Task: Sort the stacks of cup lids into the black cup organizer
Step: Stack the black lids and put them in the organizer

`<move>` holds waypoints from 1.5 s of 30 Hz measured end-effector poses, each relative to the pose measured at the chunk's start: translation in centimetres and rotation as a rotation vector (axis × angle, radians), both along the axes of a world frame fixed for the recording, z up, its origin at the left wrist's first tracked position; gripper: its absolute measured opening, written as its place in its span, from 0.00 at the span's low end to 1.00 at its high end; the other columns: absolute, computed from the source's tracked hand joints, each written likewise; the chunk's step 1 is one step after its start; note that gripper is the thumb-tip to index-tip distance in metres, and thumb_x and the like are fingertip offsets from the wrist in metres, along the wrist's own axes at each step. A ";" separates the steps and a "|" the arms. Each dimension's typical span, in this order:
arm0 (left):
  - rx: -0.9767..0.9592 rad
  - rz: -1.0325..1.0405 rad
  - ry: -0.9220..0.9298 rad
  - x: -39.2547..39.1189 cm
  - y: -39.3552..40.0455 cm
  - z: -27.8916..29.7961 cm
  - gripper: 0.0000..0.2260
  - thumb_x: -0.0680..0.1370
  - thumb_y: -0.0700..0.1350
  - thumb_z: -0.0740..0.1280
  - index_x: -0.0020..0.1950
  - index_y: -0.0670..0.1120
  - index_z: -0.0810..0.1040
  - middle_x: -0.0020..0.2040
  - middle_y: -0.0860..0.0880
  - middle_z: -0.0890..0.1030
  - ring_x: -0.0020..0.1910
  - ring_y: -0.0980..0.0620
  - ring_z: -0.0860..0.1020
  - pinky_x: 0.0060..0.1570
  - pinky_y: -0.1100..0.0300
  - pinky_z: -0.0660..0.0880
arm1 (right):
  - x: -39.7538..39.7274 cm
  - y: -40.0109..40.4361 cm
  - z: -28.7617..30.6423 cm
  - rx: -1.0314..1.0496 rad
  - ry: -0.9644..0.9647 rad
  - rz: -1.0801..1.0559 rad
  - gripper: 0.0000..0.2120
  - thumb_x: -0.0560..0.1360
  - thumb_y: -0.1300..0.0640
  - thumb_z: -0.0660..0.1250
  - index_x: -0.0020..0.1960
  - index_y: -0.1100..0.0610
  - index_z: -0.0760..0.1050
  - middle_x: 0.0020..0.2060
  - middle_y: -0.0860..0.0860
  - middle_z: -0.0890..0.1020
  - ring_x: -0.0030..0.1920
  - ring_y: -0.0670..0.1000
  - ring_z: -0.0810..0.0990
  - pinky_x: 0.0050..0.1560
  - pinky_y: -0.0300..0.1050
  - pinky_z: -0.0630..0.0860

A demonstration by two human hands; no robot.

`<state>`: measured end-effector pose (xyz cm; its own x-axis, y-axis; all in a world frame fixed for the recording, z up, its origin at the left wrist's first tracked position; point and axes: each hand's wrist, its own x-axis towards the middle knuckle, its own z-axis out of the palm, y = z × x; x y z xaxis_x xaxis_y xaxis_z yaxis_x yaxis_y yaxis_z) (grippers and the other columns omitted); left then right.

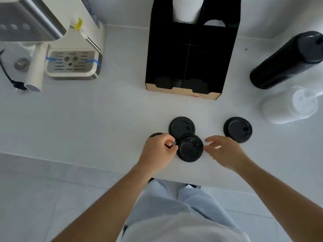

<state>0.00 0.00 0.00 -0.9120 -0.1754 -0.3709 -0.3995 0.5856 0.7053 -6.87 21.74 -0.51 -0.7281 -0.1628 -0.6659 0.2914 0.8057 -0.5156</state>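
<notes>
Sitting lids: three short stacks of black plastic cup lids lie in the lower middle of the frame on the white counter (87, 109), each round, glossy, with a raised rim and a small sip tab.
Nearest stack: the front lid stack (190, 148) is between both hands, its upper edge overlapping the rear lid stack (181, 127) just behind it.
Third stack: the right lid stack (238, 129) lies apart, to the right of the pair.
Hidden lid: a dark curved edge (155, 135) peeks out from behind the left knuckles; how many lids it is cannot be told.
Left hand: the left hand (158, 151) has fingers curled, tips pinched against the left rim of the front stack.
Right hand: the right hand (225, 152) has fingers spread and loosely bent, tips at the stack's right rim; contact cannot be told.
Organizer: the black cup organizer (192, 55) stands in the upper middle, boxy, matte, with pale raw edges at its base and white cups (187, 9) nested in its top.
Right side: a tall black sleeve of lids (286, 60) leans at the upper right, a clear plastic stack (290, 105) below it.
Left side: a cream and steel coffee machine (70, 49) with a slotted metal drip tray fills the upper left.
</notes>
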 end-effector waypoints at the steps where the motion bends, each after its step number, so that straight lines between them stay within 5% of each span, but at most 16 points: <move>1: 0.000 0.012 -0.011 -0.1 0.2 -0.3 0.09 0.73 0.44 0.73 0.52 0.44 0.83 0.43 0.51 0.81 0.39 0.52 0.80 0.47 0.56 0.78 | 0.3 -0.1 -0.1 -0.021 -0.018 -0.039 0.13 0.75 0.50 0.71 0.59 0.49 0.80 0.44 0.45 0.84 0.38 0.51 0.83 0.36 0.39 0.73; 10: -0.125 -0.014 -0.085 -1.6 1.4 -0.7 0.10 0.73 0.48 0.71 0.52 0.45 0.82 0.42 0.50 0.83 0.48 0.47 0.79 0.51 0.52 0.76 | 1.5 -1.7 -0.4 -0.052 -0.011 -0.149 0.13 0.74 0.51 0.71 0.59 0.49 0.78 0.44 0.47 0.84 0.34 0.50 0.85 0.30 0.36 0.72; 16: -0.180 -0.092 -0.116 -2.2 1.8 -0.9 0.10 0.73 0.48 0.70 0.37 0.44 0.74 0.30 0.53 0.74 0.38 0.45 0.74 0.43 0.53 0.75 | 1.4 -2.4 -0.1 -0.046 -0.020 -0.181 0.05 0.74 0.54 0.71 0.50 0.51 0.80 0.44 0.48 0.83 0.36 0.53 0.86 0.32 0.38 0.73; 22: -0.188 -0.088 -0.031 -2.7 1.0 -0.1 0.11 0.75 0.50 0.69 0.54 0.47 0.81 0.48 0.49 0.81 0.48 0.49 0.78 0.48 0.55 0.75 | 1.4 -2.7 0.3 -0.125 -0.073 -0.308 0.06 0.74 0.53 0.72 0.50 0.52 0.81 0.43 0.49 0.84 0.37 0.51 0.86 0.33 0.42 0.75; 26: -0.146 -0.107 0.026 -4.5 -0.1 0.5 0.12 0.76 0.50 0.69 0.56 0.47 0.82 0.50 0.50 0.83 0.50 0.50 0.80 0.51 0.56 0.77 | 1.3 -3.4 0.2 -0.287 -0.145 -0.528 0.10 0.72 0.56 0.74 0.52 0.54 0.80 0.42 0.55 0.86 0.36 0.54 0.86 0.52 0.57 0.84; 32: -0.130 -0.229 0.013 -7.6 -1.6 -0.1 0.14 0.78 0.49 0.67 0.61 0.46 0.81 0.56 0.47 0.81 0.55 0.49 0.78 0.56 0.56 0.75 | 0.8 -4.9 0.3 -0.465 -0.251 -0.822 0.16 0.72 0.61 0.75 0.57 0.57 0.75 0.44 0.59 0.84 0.38 0.56 0.85 0.53 0.55 0.83; 37: -0.132 -0.299 0.022 -9.3 -1.8 -0.7 0.14 0.79 0.47 0.66 0.62 0.45 0.80 0.59 0.46 0.78 0.58 0.50 0.76 0.57 0.62 0.70 | 0.6 -5.9 0.4 -0.484 -0.269 -0.897 0.13 0.74 0.62 0.74 0.56 0.58 0.76 0.41 0.59 0.83 0.38 0.55 0.84 0.51 0.52 0.84; 45: -0.109 -0.322 -0.015 -10.7 -1.5 -1.2 0.13 0.79 0.46 0.66 0.61 0.44 0.81 0.58 0.47 0.83 0.57 0.50 0.79 0.59 0.56 0.76 | 0.3 -6.7 -0.1 -0.437 -0.232 -0.932 0.12 0.73 0.59 0.75 0.55 0.57 0.77 0.38 0.57 0.83 0.35 0.53 0.84 0.50 0.50 0.84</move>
<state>-10.69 -1.52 -1.18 -0.9217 0.0811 -0.3794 -0.1917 0.7551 0.6270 -6.57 15.05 -0.61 -0.5512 0.1363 -0.8232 0.8282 -0.0303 -0.5596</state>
